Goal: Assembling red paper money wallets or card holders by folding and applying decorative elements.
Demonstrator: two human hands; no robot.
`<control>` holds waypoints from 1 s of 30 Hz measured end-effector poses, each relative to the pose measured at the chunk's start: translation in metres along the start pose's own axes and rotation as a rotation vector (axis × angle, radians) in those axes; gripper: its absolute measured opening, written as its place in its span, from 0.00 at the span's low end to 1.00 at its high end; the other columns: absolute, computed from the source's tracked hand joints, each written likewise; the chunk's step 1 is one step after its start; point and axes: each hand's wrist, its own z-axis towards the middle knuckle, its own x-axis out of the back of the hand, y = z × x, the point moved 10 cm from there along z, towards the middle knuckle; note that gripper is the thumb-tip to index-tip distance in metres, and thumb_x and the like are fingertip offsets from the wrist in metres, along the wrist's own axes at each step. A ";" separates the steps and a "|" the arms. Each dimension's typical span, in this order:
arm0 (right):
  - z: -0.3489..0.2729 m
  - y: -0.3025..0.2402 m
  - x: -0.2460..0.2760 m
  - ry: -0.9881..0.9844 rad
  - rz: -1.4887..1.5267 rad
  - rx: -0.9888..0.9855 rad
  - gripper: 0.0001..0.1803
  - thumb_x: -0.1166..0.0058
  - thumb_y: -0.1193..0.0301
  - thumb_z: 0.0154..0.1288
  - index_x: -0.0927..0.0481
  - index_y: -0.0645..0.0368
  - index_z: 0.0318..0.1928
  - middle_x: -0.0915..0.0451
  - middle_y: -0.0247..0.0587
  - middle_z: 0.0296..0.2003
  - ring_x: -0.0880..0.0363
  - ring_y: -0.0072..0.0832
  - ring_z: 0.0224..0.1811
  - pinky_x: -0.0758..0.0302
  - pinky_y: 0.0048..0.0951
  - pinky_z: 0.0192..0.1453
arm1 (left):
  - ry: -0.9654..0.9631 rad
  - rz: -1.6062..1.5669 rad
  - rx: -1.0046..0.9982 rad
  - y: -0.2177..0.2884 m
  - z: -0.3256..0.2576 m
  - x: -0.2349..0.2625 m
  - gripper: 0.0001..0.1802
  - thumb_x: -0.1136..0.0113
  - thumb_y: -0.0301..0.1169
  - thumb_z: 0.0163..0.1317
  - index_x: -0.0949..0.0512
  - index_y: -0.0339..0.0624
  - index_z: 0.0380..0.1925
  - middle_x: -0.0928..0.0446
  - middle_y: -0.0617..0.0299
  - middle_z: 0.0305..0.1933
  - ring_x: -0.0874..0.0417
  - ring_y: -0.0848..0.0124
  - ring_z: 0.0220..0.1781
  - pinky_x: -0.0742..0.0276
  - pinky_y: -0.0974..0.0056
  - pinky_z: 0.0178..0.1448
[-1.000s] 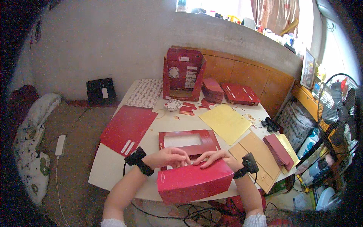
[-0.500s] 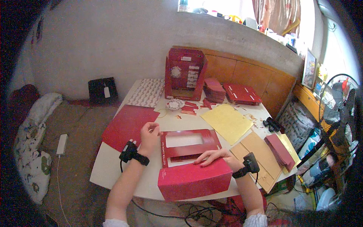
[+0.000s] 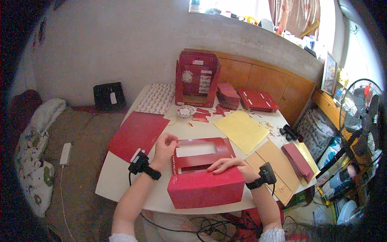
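A red cardboard box (image 3: 205, 189) with a cut-out window lies at the near edge of the table, its front panel raised toward me and its windowed panel (image 3: 223, 147) stretching away flat. My left hand (image 3: 164, 150) is closed at the far left corner of that panel, fingertips pinched at its edge. Across the fold above the front panel rests my right hand (image 3: 227, 164), fingers stretched out and lying on the cardboard. Whether its thumb reaches under the fold is hidden. Each wrist wears a black strapped device.
Left of the box is a red sheet (image 3: 137, 135); beyond stands an open red display box (image 3: 198, 78). Stacked red pieces (image 3: 258, 100), a yellow sheet (image 3: 242, 131), a tan board (image 3: 274, 169) and dark red strips (image 3: 297, 162) lie rightward. A fan (image 3: 360, 113) stands far right.
My left hand has come in to the right and slightly down onto the box's corner. The box's front panel has shifted slightly up and left; my right hand stays on it.
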 end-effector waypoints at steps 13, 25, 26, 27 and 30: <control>0.003 0.001 -0.003 -0.017 -0.116 -0.021 0.10 0.53 0.77 0.55 0.20 0.60 0.37 0.29 0.47 0.48 0.32 0.33 0.52 0.38 0.32 0.57 | -1.192 0.118 0.202 0.012 -0.090 -0.096 0.21 0.52 0.43 0.60 0.26 0.33 0.36 0.27 0.71 0.30 0.31 0.83 0.33 0.33 0.74 0.38; -0.009 0.028 0.022 0.383 0.557 -0.323 0.21 0.61 0.58 0.61 0.30 0.63 0.46 0.26 0.42 0.41 0.26 0.29 0.44 0.30 0.29 0.49 | -1.063 0.086 0.226 0.028 -0.079 -0.087 0.19 0.50 0.42 0.59 0.24 0.35 0.32 0.28 0.74 0.27 0.33 0.85 0.29 0.35 0.76 0.33; -0.009 0.031 0.018 0.359 0.719 -0.332 0.20 0.60 0.60 0.62 0.29 0.63 0.44 0.24 0.40 0.37 0.25 0.28 0.42 0.28 0.26 0.47 | -1.066 0.055 0.227 0.028 -0.080 -0.088 0.19 0.50 0.43 0.59 0.24 0.35 0.31 0.28 0.74 0.26 0.33 0.85 0.29 0.35 0.75 0.32; -0.009 0.031 0.018 0.359 0.718 -0.331 0.20 0.60 0.60 0.62 0.29 0.63 0.44 0.24 0.40 0.37 0.25 0.28 0.42 0.28 0.26 0.47 | -1.066 0.055 0.226 0.026 -0.080 -0.090 0.19 0.50 0.43 0.59 0.24 0.35 0.31 0.28 0.74 0.26 0.33 0.85 0.29 0.35 0.75 0.32; -0.022 0.047 0.040 0.450 0.104 -0.486 0.17 0.56 0.61 0.61 0.25 0.63 0.39 0.23 0.34 0.29 0.25 0.19 0.32 0.28 0.19 0.36 | -1.103 0.163 0.206 0.019 -0.086 -0.094 0.19 0.50 0.43 0.58 0.23 0.36 0.31 0.28 0.74 0.26 0.33 0.85 0.28 0.35 0.75 0.32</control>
